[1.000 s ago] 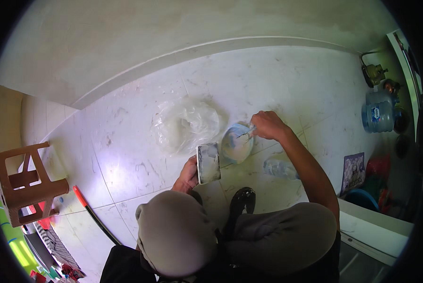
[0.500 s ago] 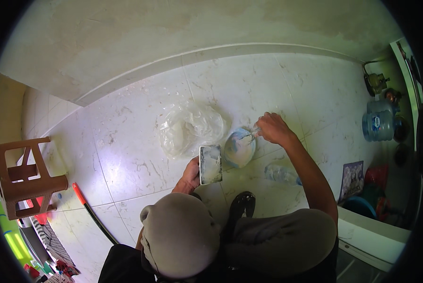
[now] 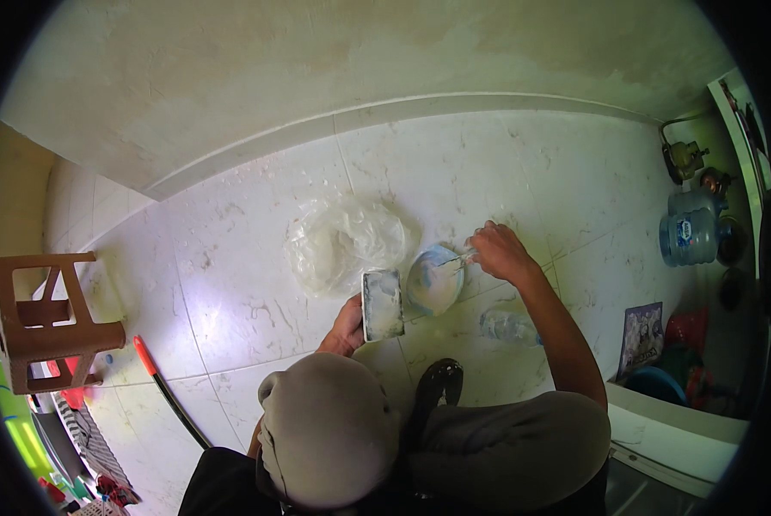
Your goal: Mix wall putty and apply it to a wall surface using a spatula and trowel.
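My left hand (image 3: 346, 327) is closed on the side of a flat rectangular board (image 3: 383, 306), whose dark face is smeared with white paste. Just to its right, a light-blue bowl (image 3: 441, 256) on the floor holds creamy white paste. My right hand (image 3: 499, 249) pinches the handle of a small spatula (image 3: 464, 257) at the bowl's right rim. The spatula's far end dips into the paste, so its shape is hard to make out. Beyond the board, a crumpled clear plastic bag (image 3: 347, 244) lies beside the bowl.
A clear plastic bottle (image 3: 507, 326) lies near my right forearm. At left stand a brown stool (image 3: 57, 322) and a red-tipped dark rod (image 3: 163, 385). Large water bottles (image 3: 689, 234) and a blue basin (image 3: 656, 384) line the right side. A wall (image 3: 359, 52) rises ahead.
The view has shifted slightly, so the floor things sit a little lower. Both hands keep their holds, and the spatula stays in the bowl.
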`<state>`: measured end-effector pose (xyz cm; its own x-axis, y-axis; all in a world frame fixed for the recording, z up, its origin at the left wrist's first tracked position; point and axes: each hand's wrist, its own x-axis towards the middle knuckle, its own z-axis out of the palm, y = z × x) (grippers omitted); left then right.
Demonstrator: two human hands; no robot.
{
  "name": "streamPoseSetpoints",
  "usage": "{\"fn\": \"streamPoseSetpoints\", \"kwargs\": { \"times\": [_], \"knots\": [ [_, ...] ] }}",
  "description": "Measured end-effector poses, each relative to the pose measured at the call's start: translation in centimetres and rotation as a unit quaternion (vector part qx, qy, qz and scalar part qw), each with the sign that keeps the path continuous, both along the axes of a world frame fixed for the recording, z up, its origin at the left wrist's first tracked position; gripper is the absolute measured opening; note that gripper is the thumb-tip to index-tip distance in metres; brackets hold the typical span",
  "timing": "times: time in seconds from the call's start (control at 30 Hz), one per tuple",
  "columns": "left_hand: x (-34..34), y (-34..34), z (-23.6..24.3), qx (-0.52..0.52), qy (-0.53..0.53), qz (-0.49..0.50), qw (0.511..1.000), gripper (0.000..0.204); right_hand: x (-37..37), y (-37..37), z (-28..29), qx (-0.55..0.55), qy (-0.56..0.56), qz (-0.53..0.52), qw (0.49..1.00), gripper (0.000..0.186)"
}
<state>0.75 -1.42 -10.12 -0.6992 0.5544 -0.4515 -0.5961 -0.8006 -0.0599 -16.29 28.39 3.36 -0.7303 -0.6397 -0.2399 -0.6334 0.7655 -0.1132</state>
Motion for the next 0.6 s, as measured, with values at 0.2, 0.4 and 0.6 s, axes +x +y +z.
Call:
{"fn": "streamPoseSetpoints", "kwargs": {
  "times": [0.2, 0.4, 0.6],
  "knots": [
    [0.5, 0.9, 0.7, -0.098, -0.042, -0.030, 0.994, 0.045, 0.3, -0.9, 0.4, -0.004, 0.046, 0.029, 0.998, 0.012],
    [0.5, 2.7, 0.4, -0.132, -0.023, -0.068, 0.989, 0.048, -2.0, -1.4, -0.7, 0.046, 0.023, 0.064, 0.997, 0.014],
    [0.8, 2.4, -2.1, -0.111, -0.015, -0.057, 0.992, 0.047, -3.5, -2.3, -2.0, 0.053, -0.084, -0.008, 0.995, 0.023]
  ]
}}
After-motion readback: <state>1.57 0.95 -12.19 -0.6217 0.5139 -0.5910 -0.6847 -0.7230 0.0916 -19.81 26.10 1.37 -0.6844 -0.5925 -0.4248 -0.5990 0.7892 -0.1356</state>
